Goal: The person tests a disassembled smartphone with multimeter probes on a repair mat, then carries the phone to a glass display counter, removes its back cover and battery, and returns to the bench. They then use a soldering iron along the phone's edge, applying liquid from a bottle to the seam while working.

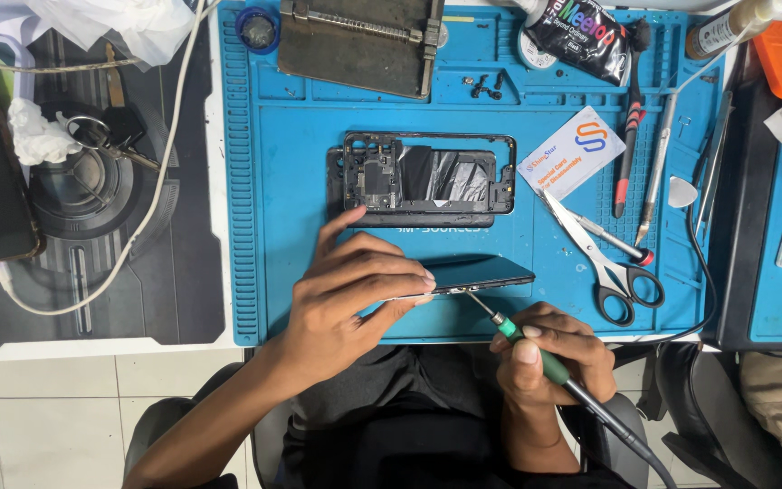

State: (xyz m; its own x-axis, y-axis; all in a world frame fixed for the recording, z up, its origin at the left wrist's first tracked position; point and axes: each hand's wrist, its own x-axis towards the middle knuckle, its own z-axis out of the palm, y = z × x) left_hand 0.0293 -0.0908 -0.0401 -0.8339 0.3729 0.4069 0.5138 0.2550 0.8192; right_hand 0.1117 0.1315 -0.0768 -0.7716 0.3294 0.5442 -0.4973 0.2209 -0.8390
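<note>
My left hand (350, 294) pinches a thin dark phone screen panel (481, 272), holding it edge-up over the blue work mat (282, 181). My right hand (549, 353) grips a green-handled soldering iron (536, 353) like a pen. The iron's metal tip touches the panel's lower edge near its middle. Just beyond the panel an opened black phone frame (427, 177) lies flat on the mat, with its circuit board and dark foil exposed.
Scissors (608, 263), a white card (572, 149), a red-tipped screwdriver (631, 136), tweezers and small screws lie on the mat's right side. A metal clamp plate (355, 41) sits at the top. Keys (110, 140), tissue and a white cable rest on the left.
</note>
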